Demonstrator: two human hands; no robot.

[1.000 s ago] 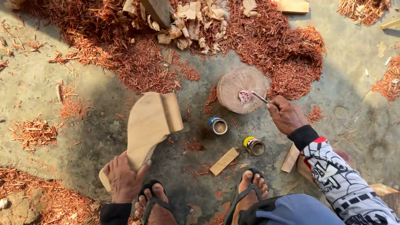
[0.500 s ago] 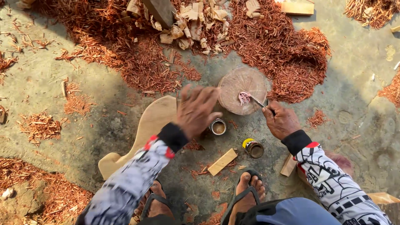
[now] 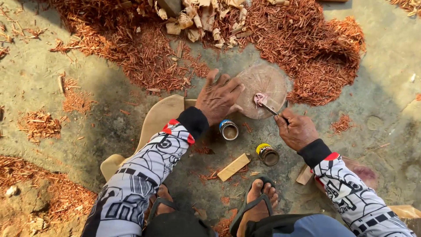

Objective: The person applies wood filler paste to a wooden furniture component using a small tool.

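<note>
Wooden round block (image 3: 258, 90) on ground, now steadied by left hand (image 3: 218, 97), moved over from pale carved board (image 3: 160, 118); fingers spread flat. Pinkish paste (image 3: 260, 99) worked with thin tool (image 3: 272, 109), pinched in right hand (image 3: 296, 129). Two small tins (image 3: 228, 130) just below.

The left arm extends forward and across the body, clad in a patterned white-and-black sleeve with a dark cuff and red trim. The left hand (image 3: 218, 96) lies palm down, fingers spread and pointing forward-right, back of the hand facing the camera. The right arm is bent at the elbow, its forearm angled inward in a matching sleeve. The right hand (image 3: 297, 130) is closed in a fist-like grip, knuckles upward, thumb side toward the left hand. Both hands are near, not touching.
</note>
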